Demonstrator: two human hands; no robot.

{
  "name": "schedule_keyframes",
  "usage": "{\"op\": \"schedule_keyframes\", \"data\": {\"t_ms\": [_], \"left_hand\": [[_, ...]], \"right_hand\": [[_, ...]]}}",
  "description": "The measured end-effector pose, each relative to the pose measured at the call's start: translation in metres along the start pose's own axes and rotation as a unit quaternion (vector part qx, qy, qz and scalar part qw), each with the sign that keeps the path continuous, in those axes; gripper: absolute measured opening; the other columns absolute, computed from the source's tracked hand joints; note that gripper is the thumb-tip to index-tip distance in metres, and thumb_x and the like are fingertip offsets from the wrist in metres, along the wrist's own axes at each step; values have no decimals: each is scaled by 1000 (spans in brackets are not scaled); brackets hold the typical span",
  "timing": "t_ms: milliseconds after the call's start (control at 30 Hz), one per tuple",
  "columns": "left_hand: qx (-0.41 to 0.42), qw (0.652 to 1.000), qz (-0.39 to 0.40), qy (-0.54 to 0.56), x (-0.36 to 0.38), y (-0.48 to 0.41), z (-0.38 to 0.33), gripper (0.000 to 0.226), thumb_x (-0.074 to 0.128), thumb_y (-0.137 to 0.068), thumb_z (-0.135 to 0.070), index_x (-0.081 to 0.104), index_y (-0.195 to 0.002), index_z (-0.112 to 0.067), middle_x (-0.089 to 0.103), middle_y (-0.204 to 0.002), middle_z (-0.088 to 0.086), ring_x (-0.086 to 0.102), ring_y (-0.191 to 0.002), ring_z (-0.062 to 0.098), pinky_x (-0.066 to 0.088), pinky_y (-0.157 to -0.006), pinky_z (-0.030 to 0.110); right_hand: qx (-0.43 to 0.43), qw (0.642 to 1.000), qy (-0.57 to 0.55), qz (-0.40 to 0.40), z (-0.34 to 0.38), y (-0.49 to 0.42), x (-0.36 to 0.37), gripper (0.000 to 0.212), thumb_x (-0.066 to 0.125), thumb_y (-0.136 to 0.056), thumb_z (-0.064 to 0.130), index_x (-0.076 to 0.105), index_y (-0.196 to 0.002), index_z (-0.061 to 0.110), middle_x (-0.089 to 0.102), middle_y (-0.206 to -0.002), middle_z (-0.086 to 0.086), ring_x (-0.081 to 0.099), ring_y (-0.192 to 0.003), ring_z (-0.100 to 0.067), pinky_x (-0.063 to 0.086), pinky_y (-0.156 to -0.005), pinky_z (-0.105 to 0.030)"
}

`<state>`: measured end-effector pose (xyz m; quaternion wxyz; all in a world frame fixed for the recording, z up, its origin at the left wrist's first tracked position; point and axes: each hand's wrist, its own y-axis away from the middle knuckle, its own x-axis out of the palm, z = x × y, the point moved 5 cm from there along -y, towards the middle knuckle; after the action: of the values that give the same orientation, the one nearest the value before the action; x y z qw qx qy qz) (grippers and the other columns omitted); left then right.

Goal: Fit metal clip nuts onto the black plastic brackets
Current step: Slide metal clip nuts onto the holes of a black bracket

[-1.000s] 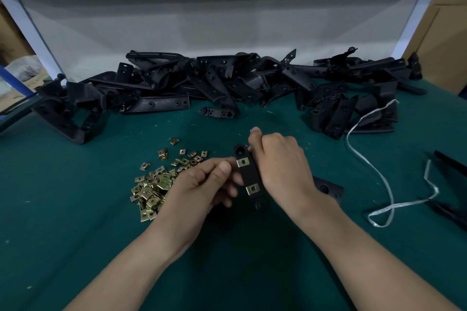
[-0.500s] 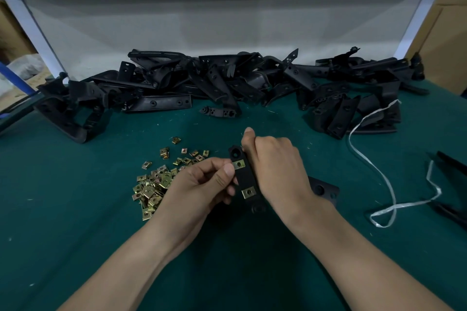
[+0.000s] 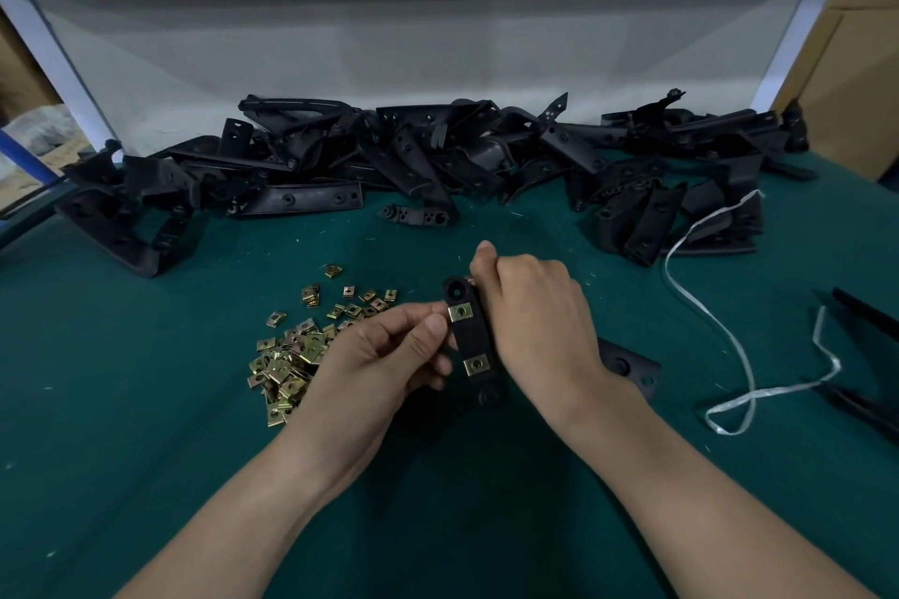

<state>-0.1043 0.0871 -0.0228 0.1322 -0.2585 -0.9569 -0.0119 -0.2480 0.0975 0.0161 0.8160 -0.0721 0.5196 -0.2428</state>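
Bracket in hand: a black plastic bracket (image 3: 474, 340) is being held up over the middle of the green tabletop (image 3: 146, 428), standing roughly on end, between both hands.

Left hand: the left hand (image 3: 384, 355) is pinching the bracket's left edge. Its thumb and the fingers (image 3: 434, 323) are closing right beside the upper clip nut (image 3: 460, 311), looks like it's seating that one.

Right hand: the right hand (image 3: 535, 321) is wrapping curled fingers around the bracket's right edge and steadying it.

Done so far: this bracket is already wearing two nuts, the upper one and a lower clip nut (image 3: 476, 364), so I'd guess it's basically finished.

Left to do: loads, tbh. The heap of bare brackets (image 3: 438, 170) is sprawling across the far side of the tabletop, and no clips are showing on any of them.

Loose nuts: the pile of loose clip nuts (image 3: 292, 355) is lying just left of the left hand, plenty in it.

Other stuff: a black piece (image 3: 627, 365) is poking out behind the right wrist, can't tell whether it's a separate bracket. A white strap (image 3: 729, 355) is snaking along on the right.
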Motion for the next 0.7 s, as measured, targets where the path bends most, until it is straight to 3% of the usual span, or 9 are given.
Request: {"op": "schedule_keyframes", "data": {"t_ms": [300, 600, 700], "left_hand": [[-4, 1000, -22, -3, 0, 1, 0, 19, 70, -76, -26, 79, -91, -16, 66, -79, 1, 59, -66, 9, 52, -61, 20], [-3, 1000, -22, -8, 0, 1, -1, 19, 71, -76, -29, 79, -91, -21, 67, -77, -1, 59, -66, 9, 52, -62, 20], [4, 1000, -15, -19, 1, 2, -2, 20, 68, -80, -30, 78, -93, -19, 67, -78, 0, 58, -67, 10, 52, -62, 20]], "right_hand": [[17, 999, -32, 15, -4, -2, 1, 59, 27, -107, 45, 61, -76, 8, 56, -68, -8, 55, -63, -32, 44, -61, -40], [13, 999, -35, -6, -6, -2, 0, 58, 29, -107, 45, 59, -71, 10, 55, -63, -5, 53, -59, -29, 39, -58, -36], [36, 991, -118, 45, -5, -4, -1, 59, 34, -106, 44, 61, -69, 7, 61, -66, -10, 57, -62, -31, 47, -59, -40]]}}
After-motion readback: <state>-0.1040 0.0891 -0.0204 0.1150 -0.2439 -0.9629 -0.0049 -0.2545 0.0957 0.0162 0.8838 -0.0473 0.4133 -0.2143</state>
